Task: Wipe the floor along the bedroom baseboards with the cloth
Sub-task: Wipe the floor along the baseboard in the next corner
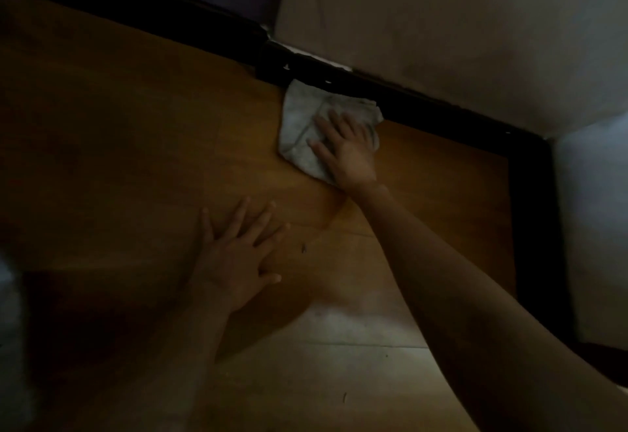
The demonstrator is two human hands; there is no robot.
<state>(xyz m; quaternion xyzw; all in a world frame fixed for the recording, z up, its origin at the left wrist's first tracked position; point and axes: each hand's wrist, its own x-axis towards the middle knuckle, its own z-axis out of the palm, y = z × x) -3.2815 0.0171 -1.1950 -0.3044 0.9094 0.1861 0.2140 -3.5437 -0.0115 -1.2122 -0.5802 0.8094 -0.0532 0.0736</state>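
A crumpled white cloth [302,125] lies on the brown wooden floor [136,142], its far edge against the dark baseboard [424,108]. My right hand [346,149] presses flat on the cloth with spread, straight fingers. Closer to me, my left hand [238,254] rests flat on the floor with its fingers spread, holding nothing. The scene is dim.
The baseboard runs diagonally from upper left to a corner [530,146] at the right, then turns toward me. A pale wall [441,23] rises above it. A lit patch of floor [356,346] lies near me, with small dark specks [304,248].
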